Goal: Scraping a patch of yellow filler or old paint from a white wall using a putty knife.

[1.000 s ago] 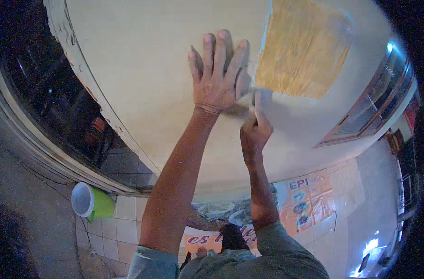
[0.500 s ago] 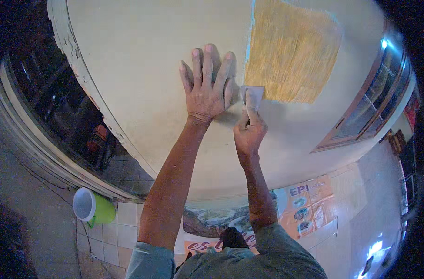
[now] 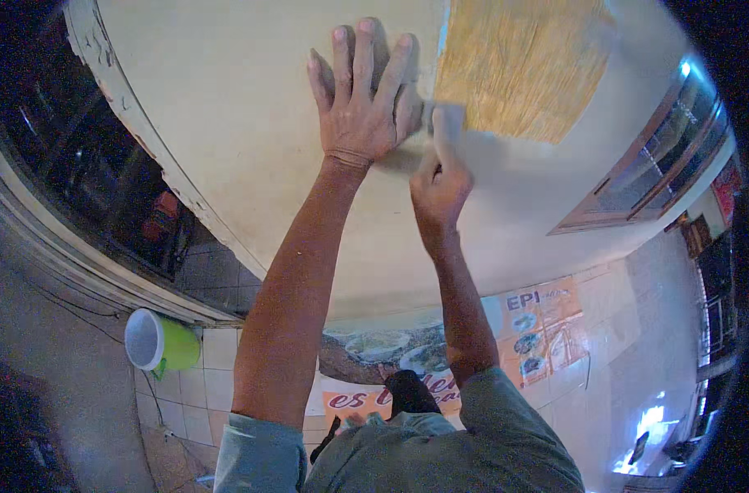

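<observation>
Left hand (image 3: pixel 356 123) lies flat, empty, fingers spread on smooth cream wall (image 3: pixel 226 123); right hand's (image 3: pixel 442 187) fingers pinch small flat grey scraper (image 3: pixel 454 115) by streaky ochre patch's (image 3: pixel 522 66) lower-left corner.

The scene is looked down on from a head-worn mount, through the left of two fisheye cameras. The view is faced toward the wall (image 3: pixel 226 99), which is seen from near; the left hand (image 3: pixel 358 119) and right hand (image 3: pixel 442 189) are framed toward the far side. Both forearms (image 3: pixel 288 287) are taken in from the near edge, and straight edges are bent outward.
</observation>
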{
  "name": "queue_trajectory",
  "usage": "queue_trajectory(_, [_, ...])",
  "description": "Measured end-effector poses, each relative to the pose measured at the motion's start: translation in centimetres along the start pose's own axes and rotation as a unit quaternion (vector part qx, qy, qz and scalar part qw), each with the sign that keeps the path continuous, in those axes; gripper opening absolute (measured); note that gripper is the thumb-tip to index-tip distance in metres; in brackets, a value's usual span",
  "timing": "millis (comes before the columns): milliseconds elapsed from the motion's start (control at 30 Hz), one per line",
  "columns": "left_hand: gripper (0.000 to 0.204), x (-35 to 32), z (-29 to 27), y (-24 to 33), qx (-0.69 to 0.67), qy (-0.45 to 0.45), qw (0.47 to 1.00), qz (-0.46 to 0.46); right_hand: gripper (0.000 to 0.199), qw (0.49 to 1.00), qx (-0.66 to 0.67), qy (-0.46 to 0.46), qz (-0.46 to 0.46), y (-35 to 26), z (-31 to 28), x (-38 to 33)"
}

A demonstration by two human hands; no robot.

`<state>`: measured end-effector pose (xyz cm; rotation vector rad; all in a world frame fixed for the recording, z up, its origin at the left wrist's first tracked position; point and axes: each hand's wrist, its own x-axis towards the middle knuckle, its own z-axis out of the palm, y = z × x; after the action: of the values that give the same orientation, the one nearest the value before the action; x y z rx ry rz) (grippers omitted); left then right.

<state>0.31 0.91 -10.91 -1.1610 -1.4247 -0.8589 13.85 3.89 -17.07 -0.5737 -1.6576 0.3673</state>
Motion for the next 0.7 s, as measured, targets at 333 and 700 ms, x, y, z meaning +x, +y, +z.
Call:
queue_trajectory(333, [0.064, 0.1, -0.6, 0.2, 0.025, -0.008, 1.000, -0.003, 0.048, 1.000, 0.001, -0.013, 0.025, 0.0, -0.2, -1.7])
queue_trajectory(700, [0.062, 0.3, -0.4, 0.3, 0.015, -0.003, 1.000, -0.009, 0.051, 1.000, -0.007, 0.003, -0.018, -1.4, 0.2, 2.3])
